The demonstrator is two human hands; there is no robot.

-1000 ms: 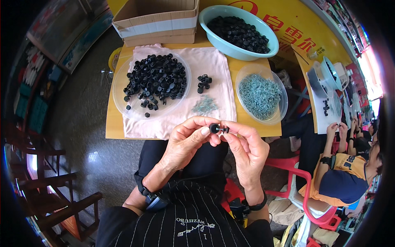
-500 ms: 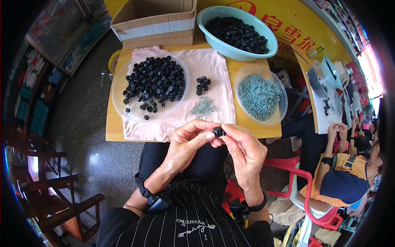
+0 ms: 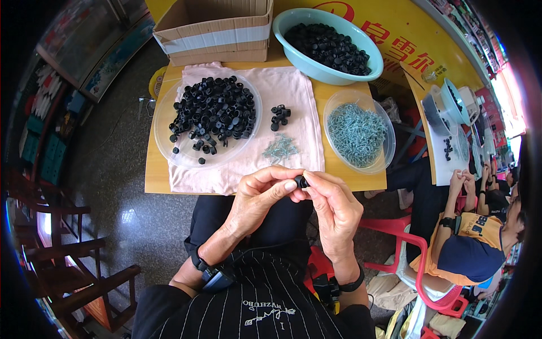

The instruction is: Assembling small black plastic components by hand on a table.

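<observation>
Both hands meet just past the table's front edge, pinching one small black plastic cap [image 3: 301, 181] between them. My left hand [image 3: 261, 195] grips it with thumb and fingertips; the fingertips of my right hand [image 3: 333, 203] close on its right side. Whether a screw sits in it cannot be made out. Beyond my hands, a small pile of silver screws [image 3: 280, 148] lies on the pink cloth [image 3: 293, 87], with a little cluster of black caps [image 3: 279, 117] above it. A clear round lid [image 3: 164, 144] on the left bears a heap of similar black parts [image 3: 217, 110].
To the right stands a clear tub [image 3: 389, 150] full of screws. Behind it a light blue basin [image 3: 282, 39] holds many black caps, beside an open cardboard box [image 3: 217, 39]. At right, another person [image 3: 466, 248] sits by a red chair [image 3: 415, 240] at a second table.
The pinch on the black cap holds, with only a slight shift of my fingers. The whole view has moved a little.
</observation>
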